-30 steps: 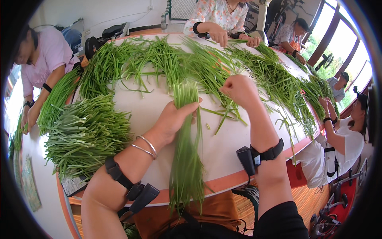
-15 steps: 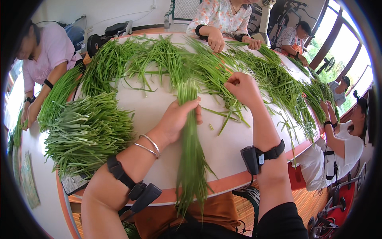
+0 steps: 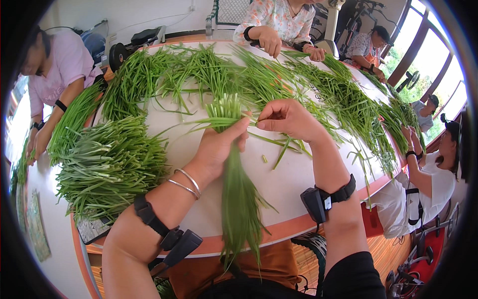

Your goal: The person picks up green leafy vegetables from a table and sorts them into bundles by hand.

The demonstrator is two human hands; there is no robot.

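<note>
My left hand (image 3: 217, 147) is wrapped round a bunch of garlic chives (image 3: 239, 194), with pale cut stems standing above my thumb and the green leaves hanging toward the table's front edge. Across the stems, just above that thumb, lie a few loose chive blades (image 3: 216, 121), their left ends sticking out sideways. My right hand (image 3: 289, 118) is closed in a pinch on the right end of these blades, close beside my left fingertips. To the left of my arm a big heap of chives (image 3: 112, 164) is stacked with its cut ends showing.
Loose chives (image 3: 199, 72) spread along the far side of the white table (image 3: 186, 142), which has an orange rim. More lie at the right (image 3: 343, 109). Several people sit round it: one at the left (image 3: 64, 65), one opposite (image 3: 279, 20), others at the right.
My right hand has moved left and down to my left hand. Chive blades now lie across the bunch, their end in my right fingers. The left hand keeps its hold.
</note>
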